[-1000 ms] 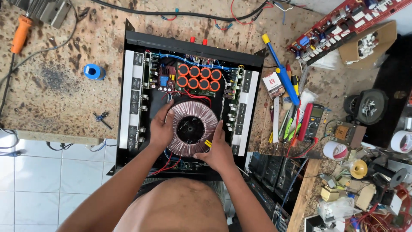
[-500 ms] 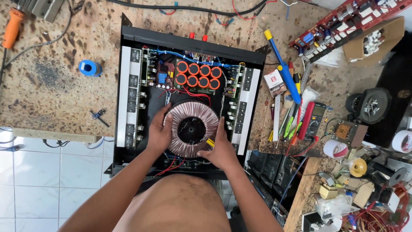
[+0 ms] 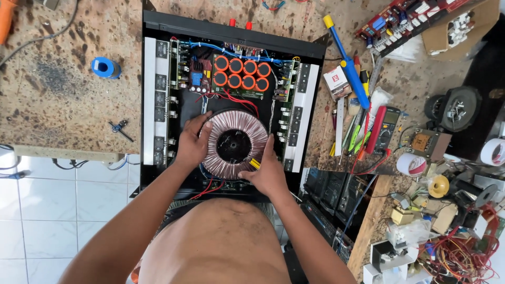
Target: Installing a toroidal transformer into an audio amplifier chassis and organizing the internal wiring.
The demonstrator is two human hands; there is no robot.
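Observation:
An open black amplifier chassis [image 3: 158, 23] lies on the workbench, with circuit boards, heat sinks and a cluster of orange-topped capacitors [image 3: 242, 73] inside. A large round copper-wound toroidal transformer [image 3: 234, 144] sits in its front half. My left hand [image 3: 192, 144] grips the transformer's left side. Its lower right rim is held by my right hand [image 3: 268, 171], next to a small yellow tag. Red and blue wires run around the transformer.
A blue tape roll [image 3: 105, 67] and a small black clip [image 3: 121, 127] lie on the bench at left. At right are a blue-handled tool [image 3: 350, 66], a multimeter [image 3: 384, 129], pens, a circuit board [image 3: 405, 18], white tape rolls, a small transformer [image 3: 423, 142] and tangled wires.
The view has shifted slightly, so the chassis sits a little lower in the frame. Both hands stay on the transformer, the right one now a bit lower on its rim.

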